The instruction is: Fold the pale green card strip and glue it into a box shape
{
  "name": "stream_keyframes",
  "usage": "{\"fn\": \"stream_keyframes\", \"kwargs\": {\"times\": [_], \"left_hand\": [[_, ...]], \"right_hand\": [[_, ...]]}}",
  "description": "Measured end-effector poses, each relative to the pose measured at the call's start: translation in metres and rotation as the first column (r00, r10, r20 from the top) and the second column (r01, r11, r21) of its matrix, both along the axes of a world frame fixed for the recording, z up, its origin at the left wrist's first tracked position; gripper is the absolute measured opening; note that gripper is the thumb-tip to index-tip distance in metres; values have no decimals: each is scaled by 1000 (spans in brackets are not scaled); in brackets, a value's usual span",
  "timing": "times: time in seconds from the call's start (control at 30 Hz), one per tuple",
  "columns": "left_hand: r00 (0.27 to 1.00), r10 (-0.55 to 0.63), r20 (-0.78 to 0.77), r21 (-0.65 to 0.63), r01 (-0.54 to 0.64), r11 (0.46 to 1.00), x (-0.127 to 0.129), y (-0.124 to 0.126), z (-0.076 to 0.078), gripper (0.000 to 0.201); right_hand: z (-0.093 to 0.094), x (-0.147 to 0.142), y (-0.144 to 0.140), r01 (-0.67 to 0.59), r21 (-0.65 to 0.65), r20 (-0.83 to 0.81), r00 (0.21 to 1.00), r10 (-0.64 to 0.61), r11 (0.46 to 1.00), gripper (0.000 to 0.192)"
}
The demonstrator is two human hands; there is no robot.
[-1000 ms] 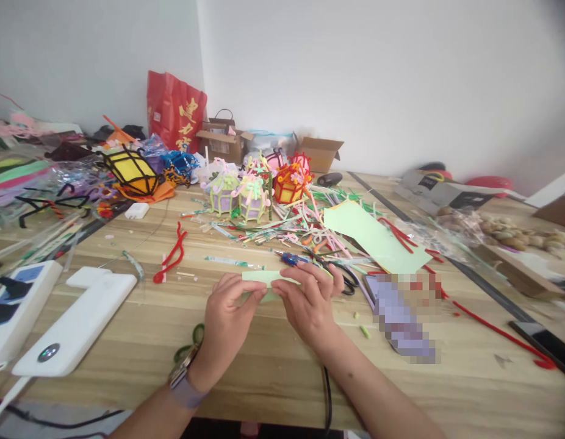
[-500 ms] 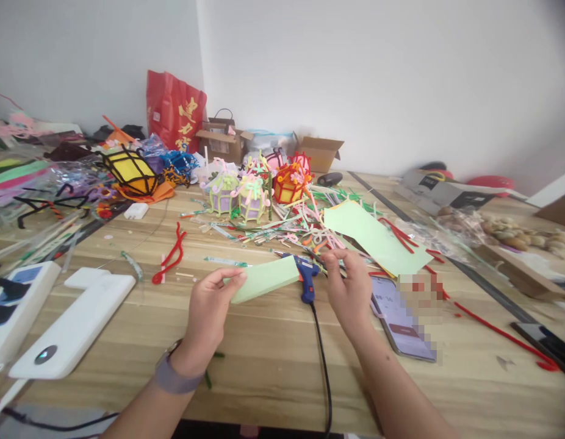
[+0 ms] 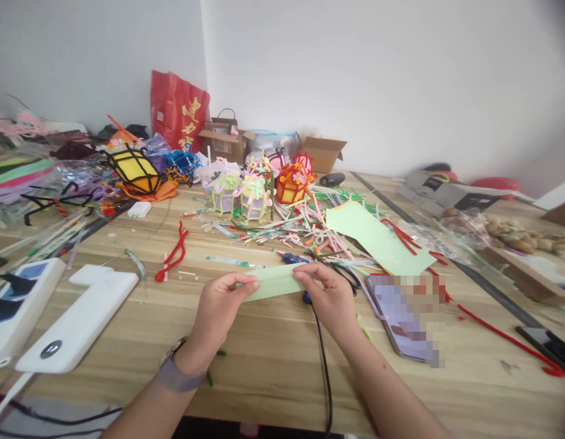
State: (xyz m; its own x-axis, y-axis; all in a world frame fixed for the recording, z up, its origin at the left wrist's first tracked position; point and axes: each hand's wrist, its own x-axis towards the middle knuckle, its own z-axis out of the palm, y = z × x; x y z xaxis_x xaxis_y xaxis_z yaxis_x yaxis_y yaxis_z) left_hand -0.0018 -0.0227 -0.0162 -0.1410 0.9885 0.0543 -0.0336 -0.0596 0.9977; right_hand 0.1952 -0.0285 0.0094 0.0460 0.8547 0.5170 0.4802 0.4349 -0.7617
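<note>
Pale-green paper strip held crosswise: left fingers pinching one end, right fingers pinching other.

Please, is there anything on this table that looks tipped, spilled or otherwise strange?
Yes. At the back left, the black-framed yellow lantern leans over, whereas the green-and-purple lanterns stand upright. Loose strips lie scattered before them. The held pale green paper shows no obvious tear.
</note>
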Motion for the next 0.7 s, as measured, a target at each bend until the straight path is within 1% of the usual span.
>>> {"fn": "stream_keyframes", "kwargs": {"times": [0.07,0.17,0.23,0.33,0.43,0.5,0.6,0.7], "left_hand": [[996,1,-89,37,2,999,-3,-1,2,19],[972,32,-233,102,-9,995,-6,-3,8,19],[958,56,-281,139,-17,990,-7,-5,13,18],[956,83,-281,167,-37,985,-6,-7,17,19],[954,97,-284,172,-49,984,-6,-9,18,21],[946,134,-294,192,-78,978,-6,-10,18,27],[935,189,-301,257,-111,960,-7,-11,16,39],[940,159,-303,301,-63,951,-9,-12,15,39]], "right_hand": [[0,2,0,-6,17,-30,1000,7,1000,15],[0,4,1,-20,23,-58,998,21,1000,14],[0,4,1,-25,24,-77,997,27,999,15],[-2,5,2,-42,34,-104,994,45,999,14],[-2,6,3,-77,32,-116,990,80,997,12],[-1,7,3,-91,30,-125,988,95,995,11],[1,10,3,-112,50,-130,985,118,992,8],[1,13,4,-128,76,-125,983,137,989,8]]}}
